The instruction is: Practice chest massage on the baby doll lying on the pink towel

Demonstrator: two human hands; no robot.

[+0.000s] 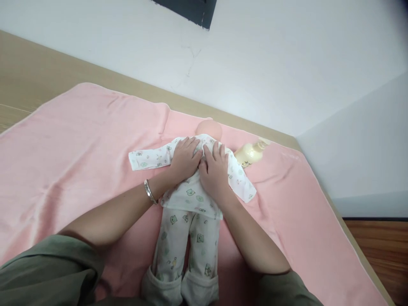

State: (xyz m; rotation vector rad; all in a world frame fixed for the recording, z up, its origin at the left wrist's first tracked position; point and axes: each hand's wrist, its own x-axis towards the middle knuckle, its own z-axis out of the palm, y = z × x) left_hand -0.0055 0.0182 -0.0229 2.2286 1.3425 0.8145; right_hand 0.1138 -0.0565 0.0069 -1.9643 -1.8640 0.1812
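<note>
A baby doll (pixel 208 128) lies on a pink blanket, only the rounded back or top of its head bare. It wears a white printed top (pixel 191 193) and matching white trousers (pixel 174 238) with turned-up cuffs. On the upper part of the top rest both palms, side by side. My left hand (pixel 185 158), below a silver bracelet, lies flat with fingers pointing up toward the head. Close beside it my right hand (pixel 215 170) is flat too, its fingers slightly spread. The thumbs nearly meet in the middle. Neither hand grips anything.
A cream-coloured bottle (pixel 250 153) lies tilted on the blanket, right of the doll's shoulder. The pink blanket (pixel 105 127) covers most of a wooden surface (pixel 38 68) that runs along a white wall (pixel 270 63). Reddish-brown wood flooring (pixel 379 246) shows at the lower right.
</note>
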